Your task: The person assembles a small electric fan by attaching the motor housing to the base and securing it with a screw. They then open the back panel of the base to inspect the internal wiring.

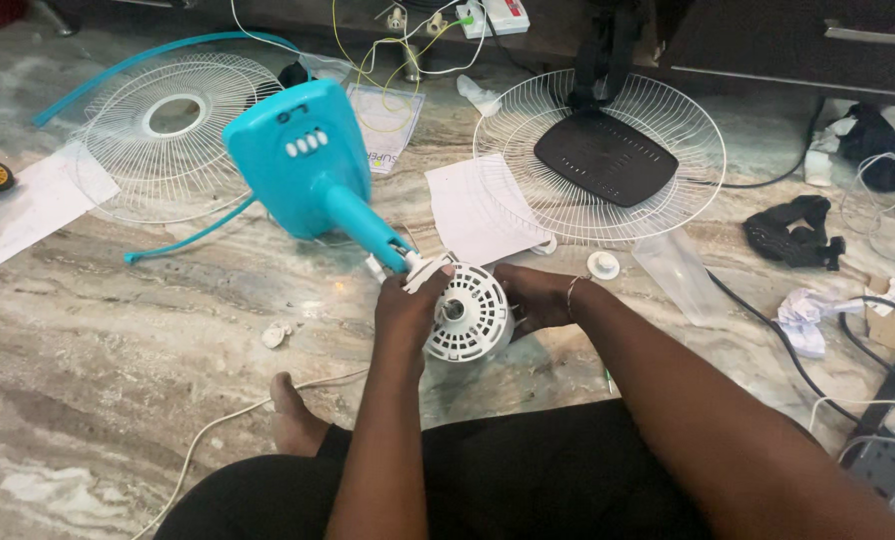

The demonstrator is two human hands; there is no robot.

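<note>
Head view: both forearms reach forward over the lap. Left hand grip closed on the white fan motor housing, thumb on top; right hand cups its far side. Motor sits on the marble floor, joined to the turquoise fan stand.

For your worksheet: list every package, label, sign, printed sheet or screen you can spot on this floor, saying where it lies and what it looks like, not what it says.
Clear plastic packet: behind the turquoise fan base, flat rectangle holding a printed leaflet.
White paper sheet: left of the right-hand wire grille, creased, faint print.
White paper sheet: far left, plain.
Screens and signs: none.
</note>
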